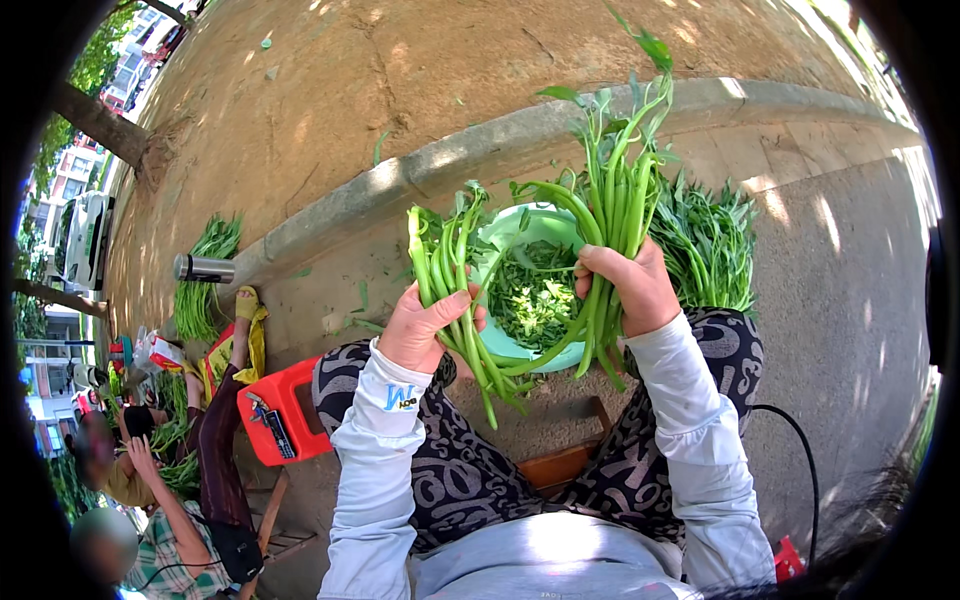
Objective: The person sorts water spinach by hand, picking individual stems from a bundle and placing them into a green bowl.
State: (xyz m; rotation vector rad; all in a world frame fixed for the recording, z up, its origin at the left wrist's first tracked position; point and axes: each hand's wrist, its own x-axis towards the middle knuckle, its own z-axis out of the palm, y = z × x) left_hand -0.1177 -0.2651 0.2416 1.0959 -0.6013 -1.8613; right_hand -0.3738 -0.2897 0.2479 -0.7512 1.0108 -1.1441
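My left hand is closed round a bunch of water spinach stems, their lower ends hanging below the fingers. A larger, leafier bunch of water spinach is gripped in my right hand, thumb pressed across the stems. Both bunches are held over a pale green basin, one on each side. Loose leaves and light green cut bits lie in the basin. A big heap of water spinach lies on the ground just beyond my right hand.
A red plastic stool with small items on top stands by my left knee. Farther left are a steel flask, another pile of greens and two seated people. A concrete kerb runs beyond the basin, with bare soil behind.
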